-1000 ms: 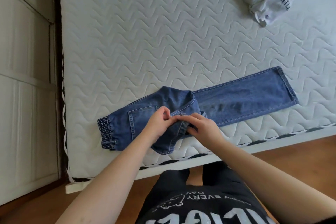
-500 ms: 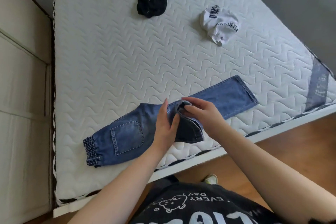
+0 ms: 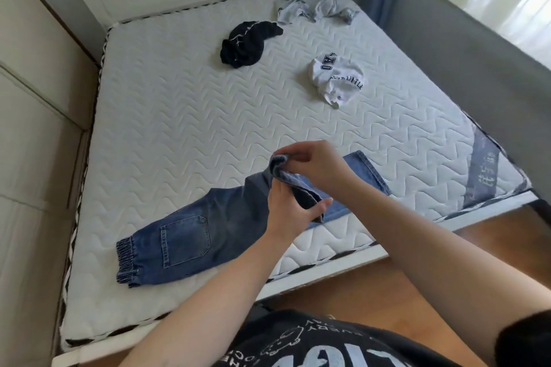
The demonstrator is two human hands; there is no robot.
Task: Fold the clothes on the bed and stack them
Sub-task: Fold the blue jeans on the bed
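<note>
Jeans [image 3: 190, 244] laid along near edge of bed [image 3: 185, 116]. Middle fold, flat a second ago, now lifted clear of mattress. Top of fold pinched by right hand [image 3: 313, 162]; lower cloth gripped by left hand [image 3: 290, 211]. Fold judged mid-way, nothing stacked. Black [image 3: 247, 43], white [image 3: 338, 79], grey [image 3: 316, 9] garments left crumpled at far side.

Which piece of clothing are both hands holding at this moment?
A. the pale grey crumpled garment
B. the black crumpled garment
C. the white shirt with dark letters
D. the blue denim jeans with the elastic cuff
D: the left hand and the right hand both grip a bunched fold in the middle of the blue denim jeans, while the other three garments lie untouched farther up the white quilted mattress.
</note>
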